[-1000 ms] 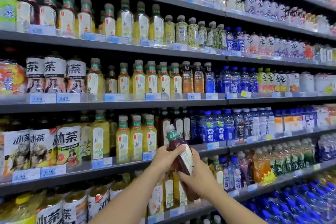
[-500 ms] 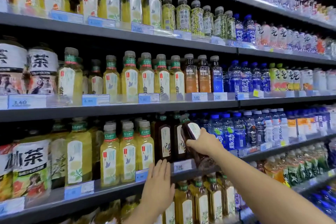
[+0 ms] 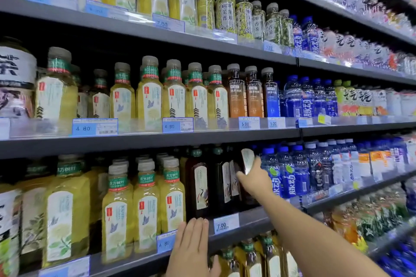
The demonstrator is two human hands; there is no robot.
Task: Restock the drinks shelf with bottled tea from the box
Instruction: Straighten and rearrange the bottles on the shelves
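Holding a tilted dark tea bottle (image 3: 247, 158) beside matching bottles (image 3: 200, 186) on the shelf (image 3: 254, 220), the right hand (image 3: 255, 181) has its grip clamped round it, not yet stood upright; the left hand (image 3: 191, 245) lies flat on the shelf edge, grip apart; no box in view.

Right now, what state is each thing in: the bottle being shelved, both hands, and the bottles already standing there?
dark tea bottle: tilted, held in the row, base hidden behind the hand.
right hand: grips that bottle.
left hand: fingers straight, flat against the shelf edge.
shelved dark bottles: upright.
yellow-green tea bottles: upright, capped.
blue bottles: upright, capped.
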